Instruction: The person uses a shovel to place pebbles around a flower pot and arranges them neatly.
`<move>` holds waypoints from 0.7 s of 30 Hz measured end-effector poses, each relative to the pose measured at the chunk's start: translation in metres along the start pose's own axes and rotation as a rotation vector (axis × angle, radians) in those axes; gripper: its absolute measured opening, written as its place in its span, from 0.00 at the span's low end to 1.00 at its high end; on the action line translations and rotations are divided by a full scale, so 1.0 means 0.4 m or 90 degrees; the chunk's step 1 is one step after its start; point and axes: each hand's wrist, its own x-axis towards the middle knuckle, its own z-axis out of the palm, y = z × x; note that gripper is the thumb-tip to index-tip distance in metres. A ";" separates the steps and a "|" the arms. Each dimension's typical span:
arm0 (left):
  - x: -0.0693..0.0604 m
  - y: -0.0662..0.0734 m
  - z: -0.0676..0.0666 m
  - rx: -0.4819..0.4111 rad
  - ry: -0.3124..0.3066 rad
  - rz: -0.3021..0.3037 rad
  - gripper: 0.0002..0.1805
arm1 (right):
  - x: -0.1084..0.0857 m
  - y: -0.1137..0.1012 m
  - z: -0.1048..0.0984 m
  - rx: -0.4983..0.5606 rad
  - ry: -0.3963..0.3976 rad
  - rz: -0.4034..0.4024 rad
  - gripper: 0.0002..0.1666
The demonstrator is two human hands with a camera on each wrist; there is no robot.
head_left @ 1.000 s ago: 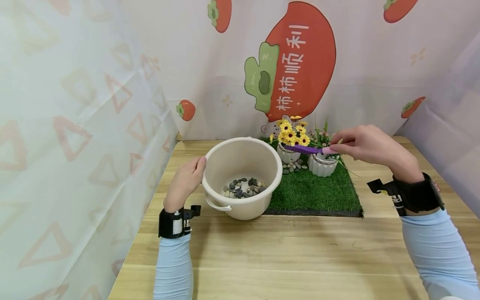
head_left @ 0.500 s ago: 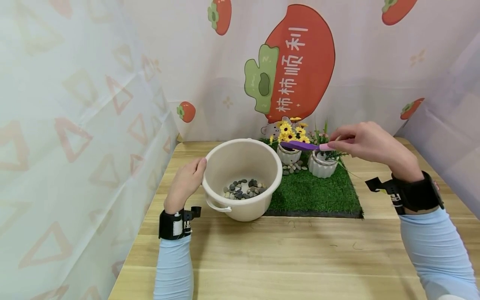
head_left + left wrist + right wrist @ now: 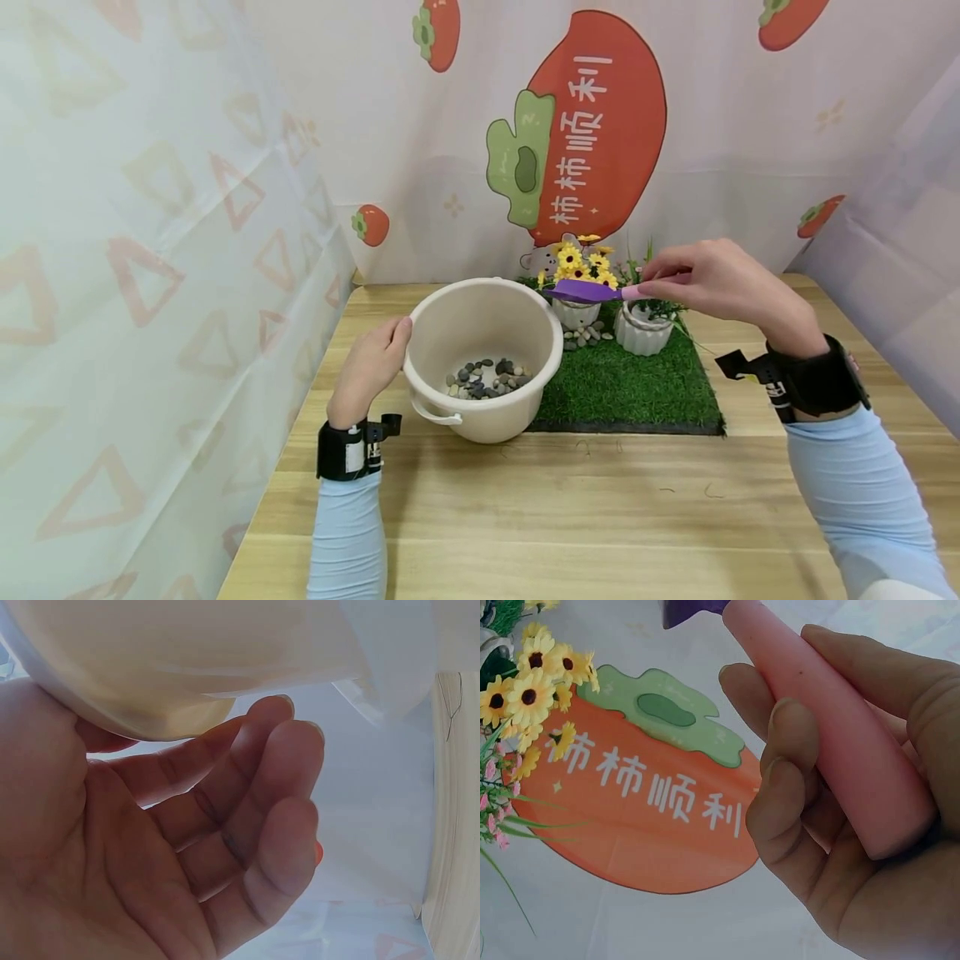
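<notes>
My left hand [image 3: 371,367] grips the left rim of a beige bucket [image 3: 480,423]. In the left wrist view, curled fingers [image 3: 289,836] lie under the bucket's rim [image 3: 172,724]. Several grey and pale pebbles [image 3: 491,379] lie on the bucket floor. My right hand [image 3: 723,279] holds a small garden trowel [image 3: 585,290] by its pink handle [image 3: 832,724]. Its purple blade points left, in front of the yellow flowers and close to the bucket's right rim. From the head view, I cannot tell what lies on the blade.
Behind and right of the bucket lies an artificial grass mat [image 3: 637,392]. On it stand a white pot [image 3: 576,313] of yellow flowers [image 3: 573,260] and another white pot [image 3: 642,333] with greenery. Loose pebbles [image 3: 587,335] lie between them. A patterned cloth [image 3: 450,125] hangs behind the wooden table [image 3: 562,517].
My right hand has carried the trowel leftward, bringing its blade nearer the bucket. The left hand and the bucket have stayed in place.
</notes>
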 end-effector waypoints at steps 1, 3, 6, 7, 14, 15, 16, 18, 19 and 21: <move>0.000 0.000 0.000 0.001 0.001 0.002 0.28 | 0.002 -0.002 0.001 0.004 -0.001 -0.001 0.03; 0.000 -0.001 -0.001 0.001 0.004 0.004 0.27 | 0.004 -0.005 0.004 0.010 -0.004 -0.006 0.03; 0.001 -0.001 -0.002 0.005 0.007 0.008 0.27 | 0.011 -0.010 0.009 0.008 -0.003 -0.009 0.03; 0.001 -0.001 -0.001 0.007 0.008 0.008 0.27 | 0.013 -0.012 0.012 0.010 -0.002 -0.011 0.03; 0.001 -0.002 0.000 0.003 -0.002 0.001 0.28 | 0.026 -0.022 0.027 0.018 -0.009 -0.038 0.03; 0.001 -0.002 -0.001 0.002 -0.004 0.000 0.28 | 0.027 -0.024 0.027 0.017 -0.011 -0.038 0.03; 0.002 -0.001 -0.001 0.003 -0.004 0.000 0.28 | 0.028 -0.025 0.028 0.017 -0.012 -0.039 0.03; 0.002 -0.001 -0.001 0.004 -0.002 -0.002 0.28 | 0.030 -0.029 0.028 0.016 -0.015 -0.042 0.03; 0.002 -0.001 -0.001 0.004 -0.001 -0.002 0.28 | 0.032 -0.030 0.028 0.015 -0.017 -0.043 0.03; 0.003 0.000 0.000 0.005 -0.002 -0.001 0.28 | 0.034 -0.033 0.028 0.015 -0.020 -0.044 0.03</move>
